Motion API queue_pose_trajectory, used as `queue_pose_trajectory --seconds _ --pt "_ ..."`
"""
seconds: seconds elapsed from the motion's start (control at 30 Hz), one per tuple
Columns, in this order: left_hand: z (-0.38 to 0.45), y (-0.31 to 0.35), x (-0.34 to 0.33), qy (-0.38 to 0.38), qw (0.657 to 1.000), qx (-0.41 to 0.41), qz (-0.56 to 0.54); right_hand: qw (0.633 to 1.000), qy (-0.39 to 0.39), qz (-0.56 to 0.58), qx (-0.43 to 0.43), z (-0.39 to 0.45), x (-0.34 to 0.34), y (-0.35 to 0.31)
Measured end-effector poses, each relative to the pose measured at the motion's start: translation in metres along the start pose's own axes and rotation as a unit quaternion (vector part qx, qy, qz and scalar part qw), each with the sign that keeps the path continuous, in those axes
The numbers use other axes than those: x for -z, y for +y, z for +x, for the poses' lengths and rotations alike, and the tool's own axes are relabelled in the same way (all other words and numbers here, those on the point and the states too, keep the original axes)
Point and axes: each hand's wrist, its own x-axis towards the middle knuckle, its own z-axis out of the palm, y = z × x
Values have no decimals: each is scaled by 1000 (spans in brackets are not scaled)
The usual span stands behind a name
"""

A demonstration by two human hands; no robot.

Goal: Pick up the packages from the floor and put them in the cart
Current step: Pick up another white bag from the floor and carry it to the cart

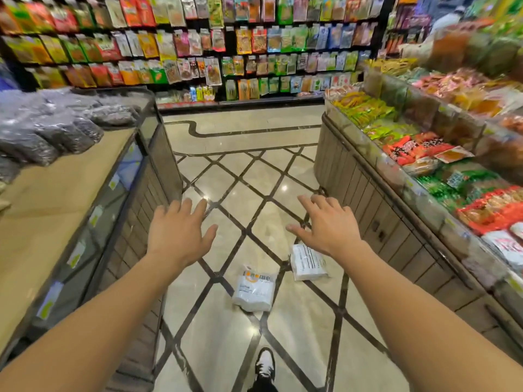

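Two white plastic packages lie on the tiled floor of a shop aisle. One with orange print (pixel 254 291) is in the middle, just ahead of my shoe. The other white package (pixel 308 264) lies a little further right, partly hidden under my right wrist. My left hand (pixel 178 232) and my right hand (pixel 325 224) are stretched forward above the floor, fingers spread, palms down, holding nothing. Both hands are well above the packages and touch neither. No cart is in view.
A display counter (pixel 119 199) with dark bagged goods stands on the left. A counter (pixel 368 193) of colourful snack packs runs along the right. A wall of hanging snack bags (pixel 254 52) closes the aisle at the back. My shoe (pixel 265 363) is at the bottom.
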Motion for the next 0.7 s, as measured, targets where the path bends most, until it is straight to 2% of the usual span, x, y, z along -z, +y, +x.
queue_pose_trajectory --seconds 0.2,0.3,0.5,0.6,0.7 --pt "146 1 -83 -93 995 -13 20 997 -75 34 -13 156 -83 10" --pt "203 10 -149 -146 989 4 -34 992 -117 36 -20 216 -151 15" --pt "257 37 -345 -266 963 -16 -38 972 -201 104 -68 276 -354 8" --pt "260 62 -460 -314 947 -18 -61 958 -241 117 -103 274 -474 -1" --pt "244 90 -579 -353 929 13 -111 942 -272 133 -147 258 -590 -12"
